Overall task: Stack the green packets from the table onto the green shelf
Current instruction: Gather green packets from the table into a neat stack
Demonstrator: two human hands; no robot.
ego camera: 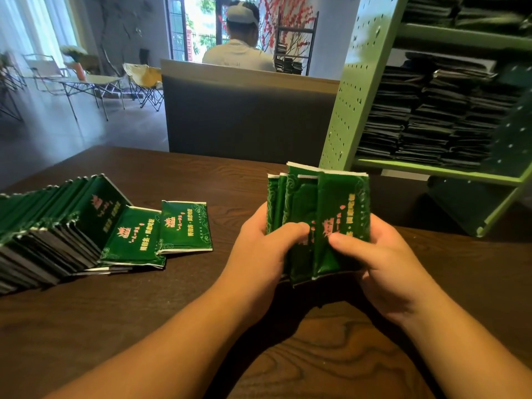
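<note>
— Which step was in hand?

— A bundle (316, 223) of green packets was being gathered and squared above the table (201, 326). It was held upright between both hands: the left hand (259, 249) was curled round its left side with the thumb pressed on the front, and the right hand (383, 263) was clasped round its right side, thumb likewise on the front. The packets' top edges were seen to be uneven, so alignment was judged unfinished.

— And where were the rest?

— A long leaning row (51, 226) was left on the table at the far left, with two loose packets (161, 234) laid flat just beside it.

— What was called for next?

— The bundle would probably have to be evened, then carried up and to the right to the shelf (357, 90), where dark stacks (426, 119) were already piled high.

— Was room left?

— Bare table lay between bundle and shelf. The shelf's perforated side panel and front lip were judged the edges to be cleared; free space above the stacks could not be made out.
</note>
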